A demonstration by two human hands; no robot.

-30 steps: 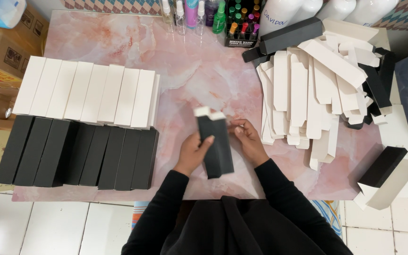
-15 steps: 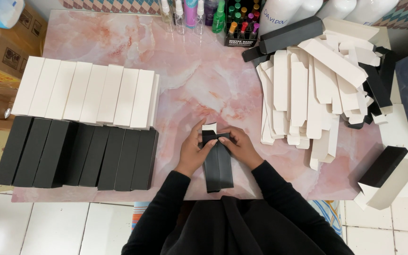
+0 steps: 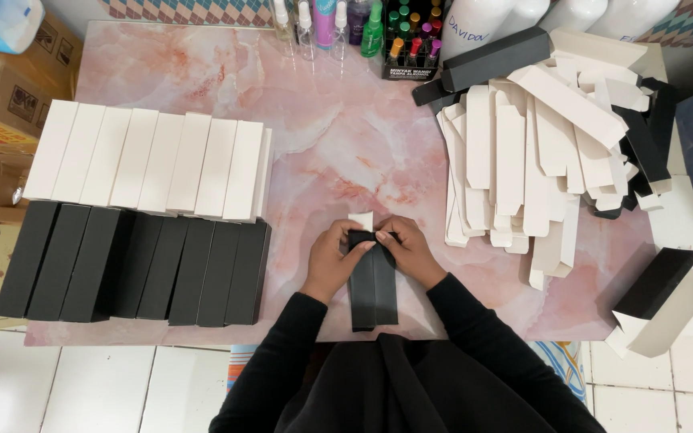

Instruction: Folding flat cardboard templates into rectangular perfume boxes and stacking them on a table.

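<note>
Against the frame a second ago, the black carton [image 3: 373, 281] is no longer being held tilted above the worktop [image 3: 346, 136]; it is now lying flat, lengthwise toward the person, at the near edge. Both hands are now sitting on its far end. The left hand [image 3: 332, 261] is pressing there with fingers [image 3: 354, 250] clamped on the carton; the right hand [image 3: 408, 250] is gripping the same end, fingers closed on it. A white flap [image 3: 361, 220] is standing open just beyond them.

The worktop is pink marbled. White boxes [image 3: 150, 160] are lying in a row at the left, black boxes [image 3: 138, 269] in a row just below them. Flat white blanks [image 3: 539, 152] are lying heaped at the right. Bottles [image 3: 338, 20] are standing along the far edge. White floor tiles [image 3: 82, 389] are showing beneath.
</note>
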